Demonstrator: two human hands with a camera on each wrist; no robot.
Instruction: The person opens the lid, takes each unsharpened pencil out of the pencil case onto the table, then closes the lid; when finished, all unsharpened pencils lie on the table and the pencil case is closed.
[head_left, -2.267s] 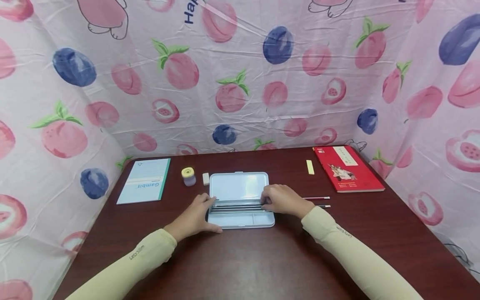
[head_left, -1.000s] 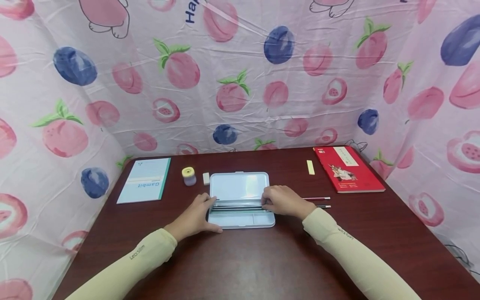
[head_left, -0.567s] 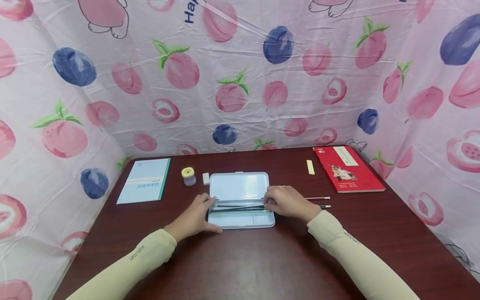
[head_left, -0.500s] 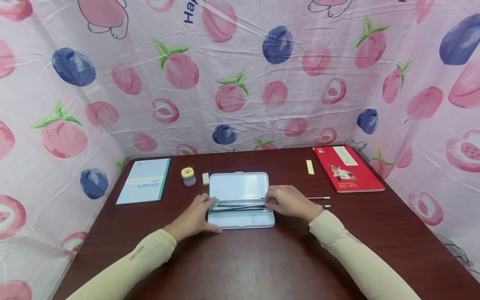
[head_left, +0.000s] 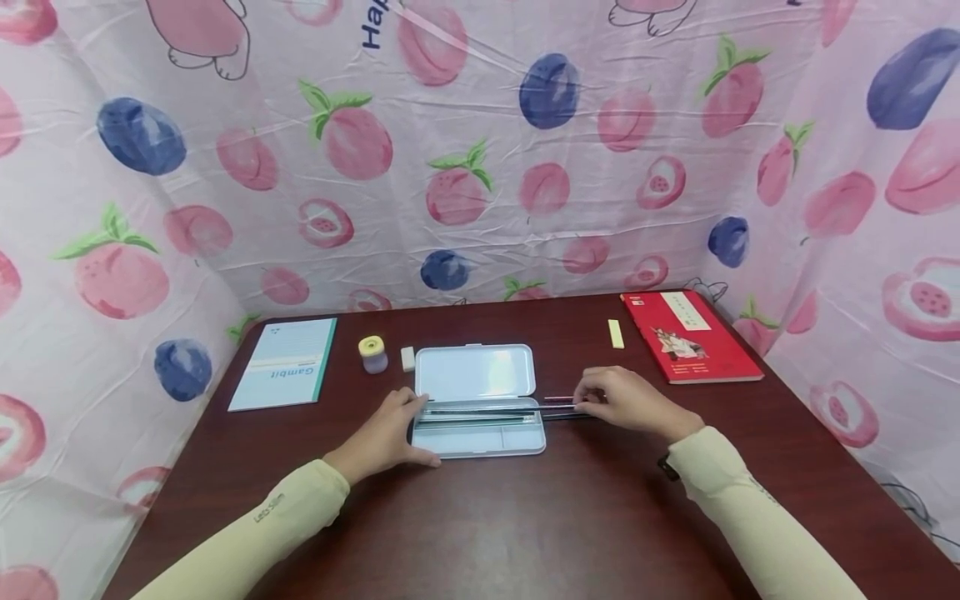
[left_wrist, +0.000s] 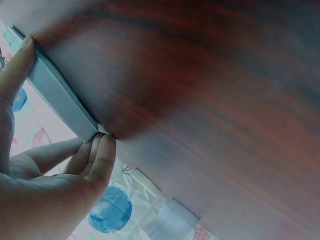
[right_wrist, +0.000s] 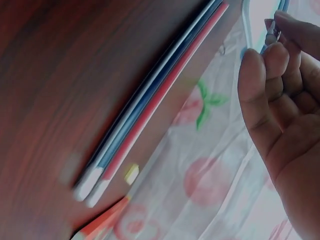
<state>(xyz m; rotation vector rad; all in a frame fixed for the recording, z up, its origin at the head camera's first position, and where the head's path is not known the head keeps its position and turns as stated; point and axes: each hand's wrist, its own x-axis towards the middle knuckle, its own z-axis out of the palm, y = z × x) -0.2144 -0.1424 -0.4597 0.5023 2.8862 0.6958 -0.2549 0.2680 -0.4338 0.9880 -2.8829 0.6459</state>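
A pale blue pencil case (head_left: 480,442) lies open in the middle of the table with several pencils (head_left: 472,421) in its long compartment. My left hand (head_left: 378,437) grips its left end, thumb at the front edge, fingers at the side; the left wrist view shows them around the case's wall. To the right of the case, my right hand (head_left: 626,400) pinches the end of a pencil (head_left: 551,407) between thumb and fingertips. This pencil reaches leftward over the compartment. Under that hand, a red pencil (right_wrist: 160,107) and a dark pencil (right_wrist: 145,100) with white ends lie side by side on the table.
Behind the case's left corner are a white eraser (head_left: 408,359) and a small yellow-topped container (head_left: 372,354). A Gambit notebook (head_left: 285,364) lies at the left. A yellow strip (head_left: 616,333) and a red book (head_left: 690,337) are at the back right. Patterned cloth (head_left: 480,167) surrounds the table.
My right hand has moved right, away from over the case's right end, drawing a pencil partly out past the case's edge. The left hand stays on the case.
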